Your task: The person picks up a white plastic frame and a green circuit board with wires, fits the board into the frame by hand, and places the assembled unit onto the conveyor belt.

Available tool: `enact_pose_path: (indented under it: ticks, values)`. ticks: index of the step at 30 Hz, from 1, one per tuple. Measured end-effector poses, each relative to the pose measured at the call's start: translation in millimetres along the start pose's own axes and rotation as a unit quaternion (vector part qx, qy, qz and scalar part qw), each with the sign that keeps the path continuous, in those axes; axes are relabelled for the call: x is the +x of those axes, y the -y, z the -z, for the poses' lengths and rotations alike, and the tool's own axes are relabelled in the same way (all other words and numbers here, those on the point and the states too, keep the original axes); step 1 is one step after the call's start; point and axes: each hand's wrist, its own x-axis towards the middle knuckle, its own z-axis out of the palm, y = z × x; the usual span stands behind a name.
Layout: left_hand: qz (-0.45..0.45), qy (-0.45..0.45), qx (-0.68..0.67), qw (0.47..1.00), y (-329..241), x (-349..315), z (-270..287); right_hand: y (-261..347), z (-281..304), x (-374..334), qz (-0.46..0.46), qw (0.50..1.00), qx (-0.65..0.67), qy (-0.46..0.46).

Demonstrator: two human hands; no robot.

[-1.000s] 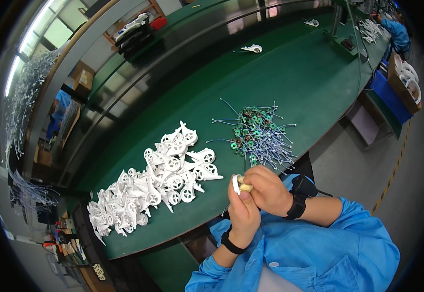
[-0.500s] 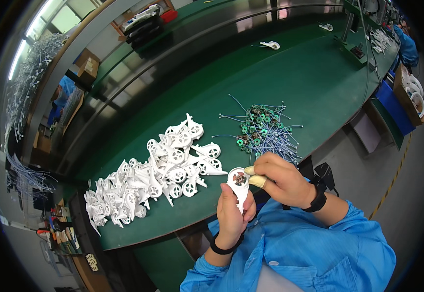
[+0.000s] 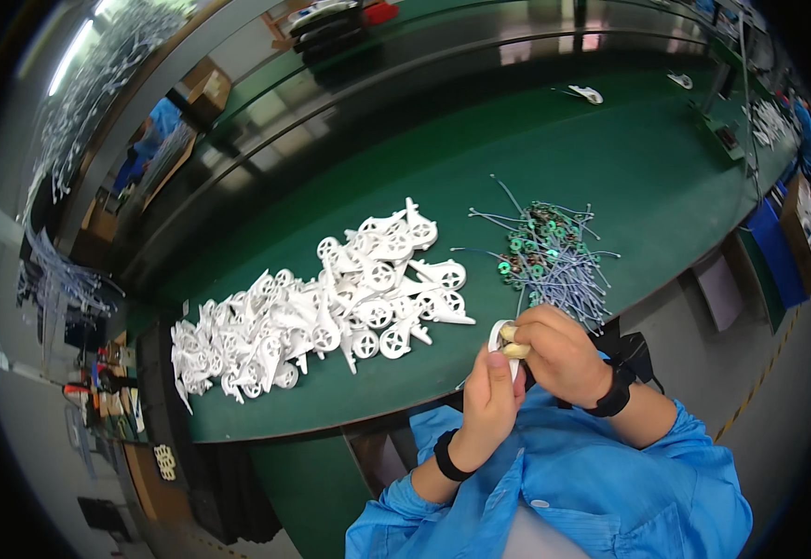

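Observation:
My left hand [image 3: 491,401] grips the narrow end of a white plastic housing [image 3: 496,337], which is tilted with its round end up. At that round end my right hand [image 3: 568,361] has its thumb and fingertips, in yellowish finger cots [image 3: 516,351], pressed against the inside of the rim. The fingers hide what sits within the ring. Left of my hands, many matching white housings [image 3: 378,277] lie in a long heap. Just beyond my right hand is a tangled pile of small round green parts with bluish-white wires [image 3: 568,270].
The green worktable [image 3: 480,363] curves around in front of me. Farther off lie two single white housings [image 3: 588,94], and at the far right stands a dark fixture [image 3: 724,135]. A blue bin [image 3: 778,256] is beside the table. Wire bundles [image 3: 61,265] hang at left.
The housing has turned so that its open face no longer shows; before, a brownish round part was visible in its ring. My right fingertips moved from beside the rim to inside it. The view shifted.

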Motion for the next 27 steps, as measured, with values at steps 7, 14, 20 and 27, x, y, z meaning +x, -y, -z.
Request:
enact_pose_path:
  ticks: [7, 14, 20, 27]
  values:
    - [0.105, 0.026, -0.055, 0.993, -5.3, 3.6, 21.3, -8.7, -0.3, 16.8, 0.048, 0.989, -0.032, 0.137]
    - [0.134, 0.037, -0.060, 0.988, -13.9, 0.6, 69.2, 5.7, -20.0, 59.6, -0.194, 0.936, 0.132, 0.263]
    - [-0.034, -0.160, 0.273, 0.948, -20.8, 9.4, 110.3, -61.7, 4.5, 127.5, -0.289, 0.950, 0.106, 0.053]
    - [-0.063, -0.143, 0.522, 0.839, 1.6, 14.1, 123.1, -84.8, 22.7, 90.9, -0.169, 0.955, -0.100, 0.224]
